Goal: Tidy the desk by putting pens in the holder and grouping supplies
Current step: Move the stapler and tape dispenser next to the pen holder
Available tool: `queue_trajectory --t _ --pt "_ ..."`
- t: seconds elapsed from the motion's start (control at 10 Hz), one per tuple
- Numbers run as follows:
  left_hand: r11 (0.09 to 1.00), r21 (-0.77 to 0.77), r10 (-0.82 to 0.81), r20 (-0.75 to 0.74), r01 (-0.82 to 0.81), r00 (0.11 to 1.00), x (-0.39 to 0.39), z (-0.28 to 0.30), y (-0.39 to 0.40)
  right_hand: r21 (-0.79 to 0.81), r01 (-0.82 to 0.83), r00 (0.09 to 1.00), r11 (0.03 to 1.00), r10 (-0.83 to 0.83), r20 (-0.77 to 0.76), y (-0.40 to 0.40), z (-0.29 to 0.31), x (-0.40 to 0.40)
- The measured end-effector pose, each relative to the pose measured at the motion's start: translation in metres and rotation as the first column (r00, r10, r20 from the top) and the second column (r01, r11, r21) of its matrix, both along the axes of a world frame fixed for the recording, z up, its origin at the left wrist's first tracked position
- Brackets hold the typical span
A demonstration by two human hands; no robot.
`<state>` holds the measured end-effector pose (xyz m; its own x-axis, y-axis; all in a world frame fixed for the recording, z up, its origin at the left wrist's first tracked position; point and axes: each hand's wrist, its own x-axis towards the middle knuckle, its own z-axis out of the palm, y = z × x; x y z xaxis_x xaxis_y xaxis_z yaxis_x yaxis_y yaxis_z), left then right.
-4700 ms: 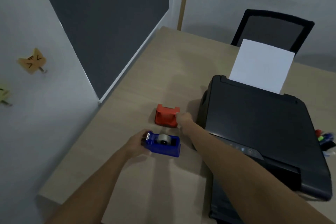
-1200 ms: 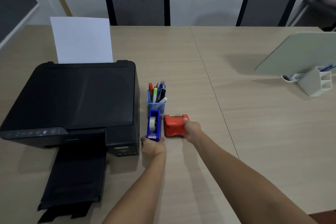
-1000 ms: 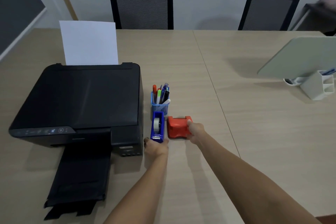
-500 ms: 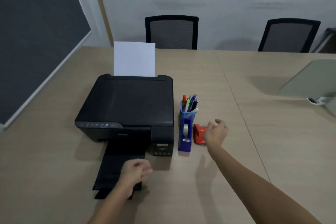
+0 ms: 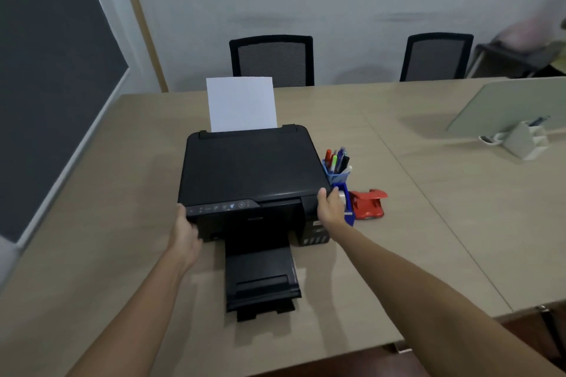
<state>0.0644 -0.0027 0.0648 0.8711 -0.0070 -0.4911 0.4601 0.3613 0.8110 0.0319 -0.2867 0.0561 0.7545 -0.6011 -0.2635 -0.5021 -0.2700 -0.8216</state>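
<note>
A black printer (image 5: 251, 168) sits mid-desk with a white sheet (image 5: 241, 104) standing in its rear feed. My left hand (image 5: 185, 231) grips its front left corner. My right hand (image 5: 329, 208) grips its front right corner. Just right of the printer stands a blue pen holder (image 5: 337, 176) filled with several pens (image 5: 337, 159). In front of the holder lies a blue tape dispenser (image 5: 347, 208), partly hidden by my right hand. A red hole punch (image 5: 367, 203) rests beside the dispenser on its right.
The printer's output tray (image 5: 262, 278) sticks out toward me. A pale green board (image 5: 514, 104) leans over a white organiser (image 5: 525, 141) at the far right. Two black chairs (image 5: 272, 60) stand behind the desk (image 5: 107, 208). A wall with a dark panel runs along the left.
Both hands left the tape dispenser and hole punch, which now sit grouped beside the pen holder. Each hand has moved onto a front corner of the printer.
</note>
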Motion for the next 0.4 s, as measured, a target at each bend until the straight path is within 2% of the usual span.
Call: queue_trajectory --t 0.1,0.2,0.3,0.4 --pt "0.999 0.007 -0.052 -0.062 0.052 0.997 0.002 -0.004 0.013 -0.013 -0.059 0.997 0.998 0.058 -0.042 0.000 -0.001 -0.002" --pt "0.998 0.023 -0.061 -0.084 0.063 0.995 0.011 -0.016 0.029 0.051 -0.069 0.995 0.996 0.072 -0.063 0.002 0.008 -0.008" --pt "0.994 0.029 -0.105 -0.063 0.107 0.992 0.008 -0.010 0.031 0.110 -0.015 1.000 0.994 0.017 -0.018 0.004 0.005 -0.014" --pt "0.990 0.106 -0.094 -0.020 0.095 0.995 -0.025 0.007 0.029 0.077 0.076 0.989 0.994 -0.085 0.118 0.010 0.009 -0.039"
